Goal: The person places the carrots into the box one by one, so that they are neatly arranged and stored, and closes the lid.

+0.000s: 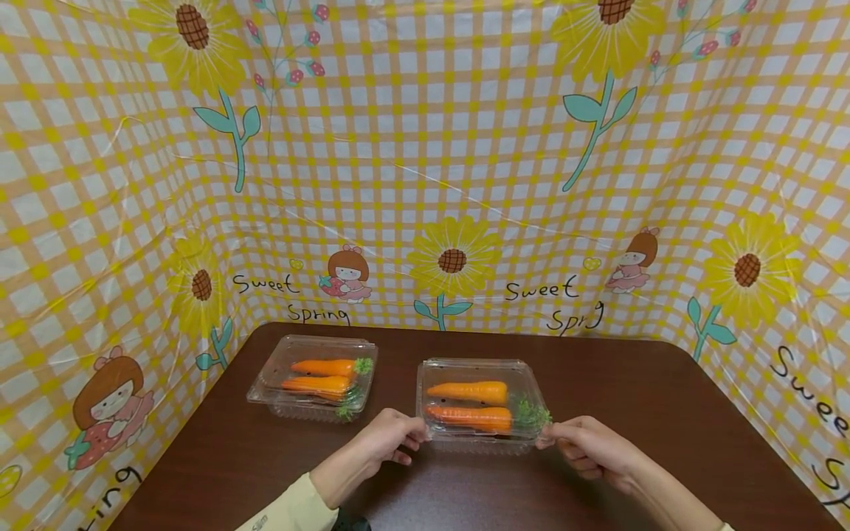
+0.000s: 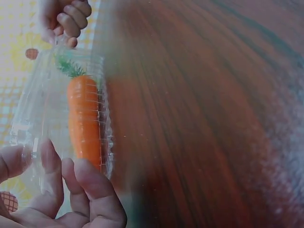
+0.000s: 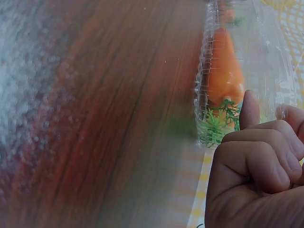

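Observation:
A clear plastic clamshell box (image 1: 474, 439) with its lid down stands near the middle of the table. Two orange carrots (image 1: 468, 391) with green tops (image 1: 529, 413) show through it. At its near left corner, my left hand (image 1: 385, 444) pinches the rim between thumb and fingers. The near right corner is pinched by my right hand (image 1: 591, 448), whose other fingers are curled. In the left wrist view a carrot (image 2: 84, 118) lies along the ribbed side wall. From the right wrist, the leafy top (image 3: 221, 121) appears beside my thumb.
To the left stands a second clear clamshell box (image 1: 268, 398), also lidded, with two carrots (image 1: 325, 366) inside. Both boxes are on a dark brown table (image 1: 664, 398). A yellow checked cloth (image 1: 425, 162) with sunflowers rises behind and at both sides.

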### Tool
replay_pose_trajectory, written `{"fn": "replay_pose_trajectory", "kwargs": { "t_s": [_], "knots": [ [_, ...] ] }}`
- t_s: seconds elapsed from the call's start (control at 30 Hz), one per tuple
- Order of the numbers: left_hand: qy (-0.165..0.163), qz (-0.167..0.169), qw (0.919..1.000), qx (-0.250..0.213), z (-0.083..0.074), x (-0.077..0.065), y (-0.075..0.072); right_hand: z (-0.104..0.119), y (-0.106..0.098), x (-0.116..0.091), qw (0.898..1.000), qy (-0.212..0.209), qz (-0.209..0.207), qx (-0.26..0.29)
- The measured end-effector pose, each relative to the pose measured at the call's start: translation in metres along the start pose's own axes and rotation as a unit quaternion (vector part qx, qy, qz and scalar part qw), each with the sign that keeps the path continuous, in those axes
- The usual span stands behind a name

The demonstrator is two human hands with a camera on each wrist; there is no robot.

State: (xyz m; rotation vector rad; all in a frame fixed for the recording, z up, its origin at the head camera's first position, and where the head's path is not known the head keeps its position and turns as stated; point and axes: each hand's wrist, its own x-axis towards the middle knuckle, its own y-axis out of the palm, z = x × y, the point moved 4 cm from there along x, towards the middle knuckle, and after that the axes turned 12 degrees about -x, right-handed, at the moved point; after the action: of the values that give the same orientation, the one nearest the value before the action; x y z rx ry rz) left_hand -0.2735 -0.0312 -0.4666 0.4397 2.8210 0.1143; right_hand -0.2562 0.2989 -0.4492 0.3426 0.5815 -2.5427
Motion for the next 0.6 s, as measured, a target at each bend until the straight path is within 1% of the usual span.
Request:
{"fn": "replay_pose_trajectory", "kwargs": {
  "t_s": [0.1, 0.27, 0.43, 0.6],
  "knots": [
    [-0.002, 0.007, 0.9999, -0.01, -0.0007, -0.0003, -0.0002, -0.0018, 0.0, 0.0016, 1.0, 0.002, 0.002, 0.001],
    [0.0, 0.005, 0.9998, -0.017, -0.0001, 0.002, 0.0016, -0.0019, 0.0002, 0.002, 1.0, -0.001, 0.002, 0.003],
    [0.007, 0.004, 0.9999, -0.005, 0.0005, 0.002, 0.0023, -0.0004, 0.0015, 0.002, 1.0, -0.003, 0.0, 0.003],
    [0.004, 0.01, 0.9999, 0.003, -0.0007, 0.0006, 0.0021, -0.0007, 0.0019, 0.0018, 1.0, -0.01, 0.002, 0.011]
  ]
}}
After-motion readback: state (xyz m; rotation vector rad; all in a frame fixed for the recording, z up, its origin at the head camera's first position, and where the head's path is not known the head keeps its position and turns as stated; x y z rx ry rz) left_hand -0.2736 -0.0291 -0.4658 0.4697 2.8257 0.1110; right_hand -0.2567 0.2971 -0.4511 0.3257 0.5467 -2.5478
